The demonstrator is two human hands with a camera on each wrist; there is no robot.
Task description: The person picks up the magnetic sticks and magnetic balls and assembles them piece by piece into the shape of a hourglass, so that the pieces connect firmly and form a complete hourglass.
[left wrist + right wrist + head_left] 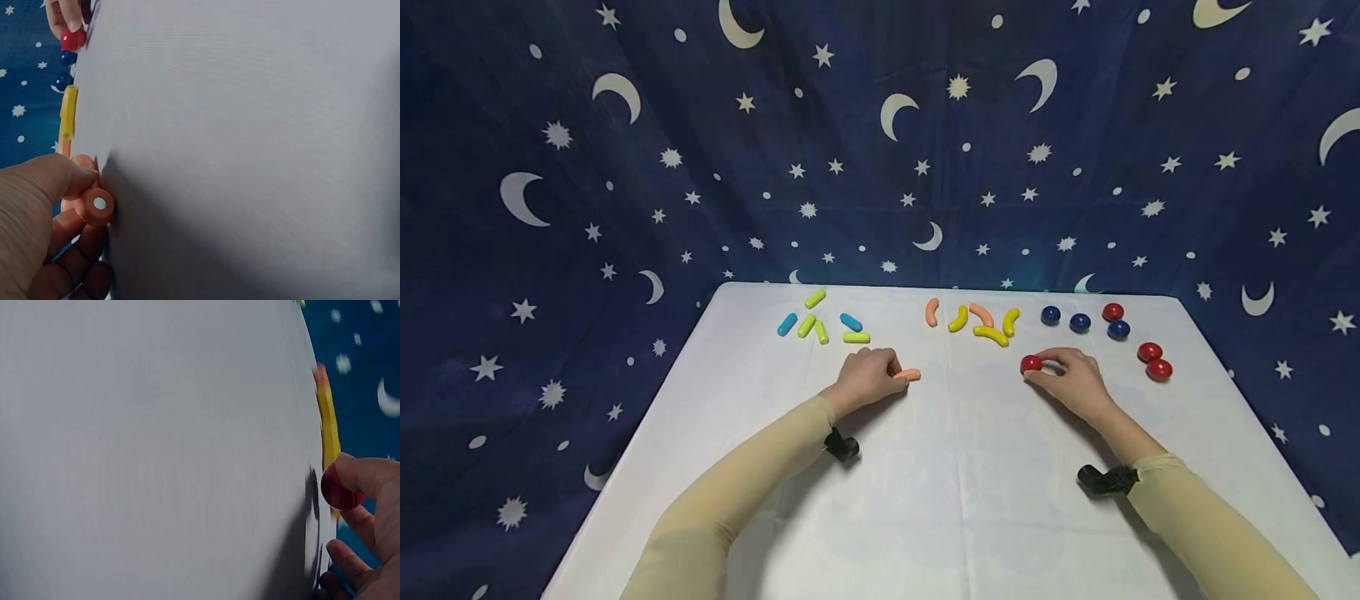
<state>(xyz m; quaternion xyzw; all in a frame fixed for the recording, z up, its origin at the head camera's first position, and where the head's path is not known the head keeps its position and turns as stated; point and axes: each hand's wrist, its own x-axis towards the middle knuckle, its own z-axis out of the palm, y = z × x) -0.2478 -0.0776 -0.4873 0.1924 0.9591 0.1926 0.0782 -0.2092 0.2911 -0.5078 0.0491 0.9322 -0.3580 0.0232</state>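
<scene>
Near the middle of the table, my left hand [865, 377] pinches an orange sausage-shaped piece [910, 375] between thumb and fingers. One end of that orange piece [95, 207], marked with a white dot, points at the camera in the left wrist view. Further right, my right hand [1073, 383] holds a glossy red ball [1030, 363] between thumb and fingertips, low over the white cloth. The right wrist view shows the red ball [340, 487] partly covered by the thumb. Beyond the hands lie curved yellow banana-shaped pieces [991, 335] and two more orange pieces [932, 312].
Several lime-green capsules [857, 337] and two light-blue capsules [787, 324] lie at the back left. Dark blue balls [1080, 322] and three more red balls [1159, 370] sit at the back right. A starry blue curtain [850, 208] surrounds the white table [910, 517].
</scene>
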